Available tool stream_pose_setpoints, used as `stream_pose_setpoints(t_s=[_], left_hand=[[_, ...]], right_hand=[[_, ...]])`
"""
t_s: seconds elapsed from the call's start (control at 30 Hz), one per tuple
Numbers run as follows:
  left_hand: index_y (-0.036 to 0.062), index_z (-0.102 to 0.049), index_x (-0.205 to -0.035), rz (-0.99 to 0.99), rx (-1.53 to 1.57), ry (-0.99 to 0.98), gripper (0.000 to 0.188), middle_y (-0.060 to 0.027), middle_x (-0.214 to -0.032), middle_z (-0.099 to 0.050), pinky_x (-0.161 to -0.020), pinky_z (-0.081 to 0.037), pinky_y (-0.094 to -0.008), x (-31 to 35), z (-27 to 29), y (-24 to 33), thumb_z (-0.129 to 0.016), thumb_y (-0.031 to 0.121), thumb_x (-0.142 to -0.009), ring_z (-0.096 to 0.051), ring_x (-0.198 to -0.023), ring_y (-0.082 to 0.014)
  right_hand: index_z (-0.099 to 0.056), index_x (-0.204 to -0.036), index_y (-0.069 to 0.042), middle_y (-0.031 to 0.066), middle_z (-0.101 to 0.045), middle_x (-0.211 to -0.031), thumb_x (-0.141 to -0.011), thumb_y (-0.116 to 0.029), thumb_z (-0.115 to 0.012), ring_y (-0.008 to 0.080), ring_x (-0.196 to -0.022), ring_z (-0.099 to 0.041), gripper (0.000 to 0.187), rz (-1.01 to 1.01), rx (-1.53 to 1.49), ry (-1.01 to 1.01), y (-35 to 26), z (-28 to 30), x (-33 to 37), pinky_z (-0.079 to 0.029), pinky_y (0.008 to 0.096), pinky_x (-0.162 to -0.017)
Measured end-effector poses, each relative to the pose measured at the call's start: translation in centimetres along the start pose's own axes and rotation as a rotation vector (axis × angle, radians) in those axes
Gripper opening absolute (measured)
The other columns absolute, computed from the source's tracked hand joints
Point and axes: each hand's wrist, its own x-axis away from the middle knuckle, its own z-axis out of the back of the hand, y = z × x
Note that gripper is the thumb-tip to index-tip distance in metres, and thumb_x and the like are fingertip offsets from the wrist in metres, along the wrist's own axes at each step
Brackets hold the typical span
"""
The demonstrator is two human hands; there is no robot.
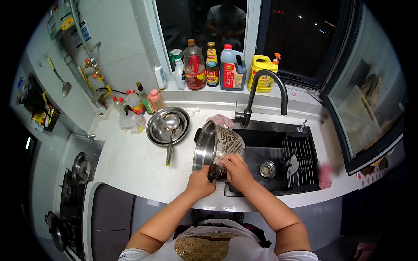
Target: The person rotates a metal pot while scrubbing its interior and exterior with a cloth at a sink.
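A steel pot [204, 150] lies tipped on its side across the left rim of the sink, its outer bottom and side streaked brown and black. Wrapped around the pot's near black handle [213, 172] is my left hand [201, 183], closed. My right hand [237, 170] is closed too, its fingertips pressed together against the stained side by that handle. A small pale, greyish bit shows at those fingertips; what it is I cannot make out. On the pot's far side a second black handle [197, 134] sticks out.
The black sink [257, 152] holds a drying rack [300, 163] at its right, under a dark tap [266, 76]. Left on the white counter [126, 163] stand steel bowls [153, 127] with a ladle [170, 126]. Bottles [194, 65] line the sill. Pink cloths [221, 120] lie around the sink.
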Motion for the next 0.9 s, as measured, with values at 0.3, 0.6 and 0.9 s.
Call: stream_pose_setpoints(t_s=[0.3, 0.6, 0.9], left_hand=[[-0.0024, -0.052, -0.098, -0.006, 0.000, 0.010, 0.038, -0.0259, -0.081, -0.064, -0.076, -0.050, -0.0497, 0.1, -0.3, -0.2, -0.066, 0.014, -0.066, -0.062, -0.080, -0.0451], [-0.0004, -0.056, -0.100, 0.033, 0.034, 0.037, 0.039, -0.0251, -0.081, -0.065, -0.075, -0.051, -0.0465, 0.0, 0.0, -0.1, -0.066, 0.012, -0.064, -0.063, -0.081, -0.0433], [-0.0009, -0.056, -0.101, 0.035, 0.022, 0.055, 0.041, -0.0255, -0.081, -0.065, -0.074, -0.051, -0.0462, -0.5, -0.6, -0.5, -0.067, 0.012, -0.063, -0.063, -0.081, -0.0433]], right_hand=[[-0.061, -0.090, -0.002, 0.0129, -0.057, -0.094, -0.068, 0.009, -0.059, 0.0341, -0.088, -0.054, 0.025, -0.015, 0.004, 0.031, 0.0, 0.0, 0.0, -0.047, 0.0400, -0.075], [-0.064, -0.089, -0.003, 0.0125, -0.059, -0.090, -0.073, 0.006, -0.061, 0.0325, -0.087, -0.057, 0.019, -0.057, 0.082, 0.037, 1.1, 0.3, 0.2, -0.048, 0.0388, -0.075], [-0.065, -0.094, -0.002, 0.0137, -0.059, -0.093, -0.076, -0.006, -0.069, 0.0333, -0.090, -0.057, 0.019, -0.142, -0.012, 0.174, -0.1, -1.5, -1.2, -0.048, 0.0401, -0.079]])
